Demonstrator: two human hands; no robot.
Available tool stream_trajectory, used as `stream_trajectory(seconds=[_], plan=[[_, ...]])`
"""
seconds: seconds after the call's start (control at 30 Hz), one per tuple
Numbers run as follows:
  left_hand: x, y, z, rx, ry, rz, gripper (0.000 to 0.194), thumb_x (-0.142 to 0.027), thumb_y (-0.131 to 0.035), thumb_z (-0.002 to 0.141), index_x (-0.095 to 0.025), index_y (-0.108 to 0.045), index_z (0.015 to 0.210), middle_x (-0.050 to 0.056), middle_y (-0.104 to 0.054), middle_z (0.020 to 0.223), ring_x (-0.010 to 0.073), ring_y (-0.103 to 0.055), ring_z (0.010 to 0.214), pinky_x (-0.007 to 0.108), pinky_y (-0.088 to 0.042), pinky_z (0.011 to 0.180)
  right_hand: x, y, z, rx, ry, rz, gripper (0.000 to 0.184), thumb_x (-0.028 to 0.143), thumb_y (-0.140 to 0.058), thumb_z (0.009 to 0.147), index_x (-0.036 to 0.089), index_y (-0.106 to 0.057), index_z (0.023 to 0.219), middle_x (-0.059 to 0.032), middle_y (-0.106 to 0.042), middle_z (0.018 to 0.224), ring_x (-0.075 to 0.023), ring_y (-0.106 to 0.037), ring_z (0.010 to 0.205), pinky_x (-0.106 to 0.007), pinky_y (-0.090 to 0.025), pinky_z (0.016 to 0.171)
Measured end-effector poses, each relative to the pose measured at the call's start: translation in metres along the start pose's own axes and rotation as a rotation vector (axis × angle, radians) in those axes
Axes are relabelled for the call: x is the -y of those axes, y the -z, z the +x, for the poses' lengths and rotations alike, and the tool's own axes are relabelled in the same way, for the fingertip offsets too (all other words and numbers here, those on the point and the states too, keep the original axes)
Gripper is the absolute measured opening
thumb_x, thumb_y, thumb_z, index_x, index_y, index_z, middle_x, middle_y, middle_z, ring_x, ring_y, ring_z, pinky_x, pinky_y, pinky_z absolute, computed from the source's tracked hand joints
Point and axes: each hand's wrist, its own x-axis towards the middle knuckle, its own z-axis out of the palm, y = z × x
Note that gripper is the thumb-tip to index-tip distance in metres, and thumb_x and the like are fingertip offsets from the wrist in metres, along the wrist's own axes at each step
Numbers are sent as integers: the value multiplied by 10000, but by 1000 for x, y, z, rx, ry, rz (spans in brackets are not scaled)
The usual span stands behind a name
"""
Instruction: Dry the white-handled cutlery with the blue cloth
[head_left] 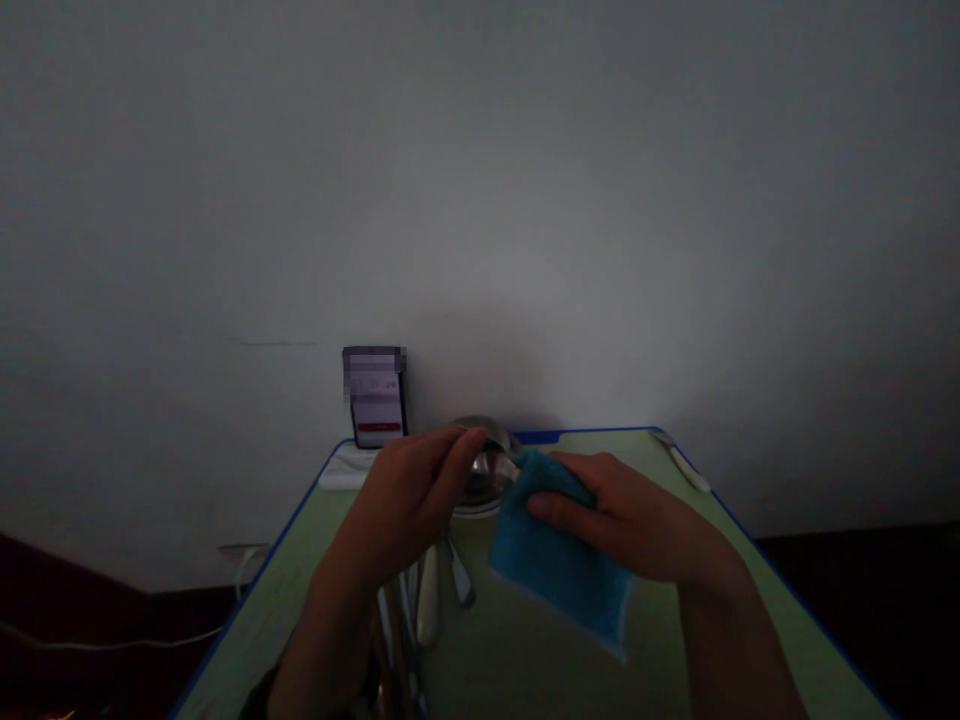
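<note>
My right hand (607, 510) pinches a blue cloth (555, 560), its thumb on top and the loose part hanging down toward the table. My left hand (420, 490) is closed on one end of a shiny metal utensil (501, 440), which looks like a spoon. The utensil's other end runs into the top of the cloth. Both hands are raised over the table in front of a round metal bowl (480, 505), partly hidden behind them. Below my left hand lie a cream-handled utensil (427, 605) and a metal handle (460, 580).
The green table (757, 620) has a blue edge and stands against a grey wall. A phone (377, 400) leans at the back left beside a white folded item (345, 470). A cream-handled fork (686, 465) lies at the back right. Several long utensils (397, 630) lie near my left forearm.
</note>
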Motion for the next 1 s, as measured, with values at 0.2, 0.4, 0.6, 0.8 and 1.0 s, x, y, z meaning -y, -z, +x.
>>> stream_trajectory(seconds=[0.2,0.4,0.6,0.8,1.0], plan=[[5,-1,-1,-72,48,-71,331,-279,-368,927,-164,-490,641,-48,-467,556,91,-446,510,204,-326,500,-3,11,-11,28,-34,-31,255,438,-449,874,220,-581,871,15,-604,730,-126,-536,617,-231,-381,538],[5,5,-2,219,68,-55,363,-341,-317,943,-165,-515,694,-39,-505,597,106,-489,555,217,-345,537,0,13,-13,77,-65,-212,240,410,-478,863,198,-552,777,16,-580,673,-118,-530,590,-232,-346,520],[-18,1,-5,328,34,21,382,-353,-295,953,-180,-538,715,-18,-571,653,130,-534,616,249,-369,586,8,7,-7,93,-31,-208,156,280,-460,874,191,-532,768,44,-543,652,-81,-481,578,-214,-322,537],[-20,15,-14,297,-13,-32,347,-341,-290,950,-202,-570,799,-20,-603,700,130,-551,649,240,-408,620,11,11,-8,47,-35,-226,140,251,-467,869,188,-537,765,56,-514,625,-67,-461,558,-208,-298,525],[-15,18,-17,360,4,36,260,-346,-353,934,-198,-549,848,-15,-586,723,121,-513,625,218,-394,576,14,10,-12,42,-49,-253,162,272,-481,863,193,-535,732,58,-515,599,-65,-465,534,-210,-281,504]])
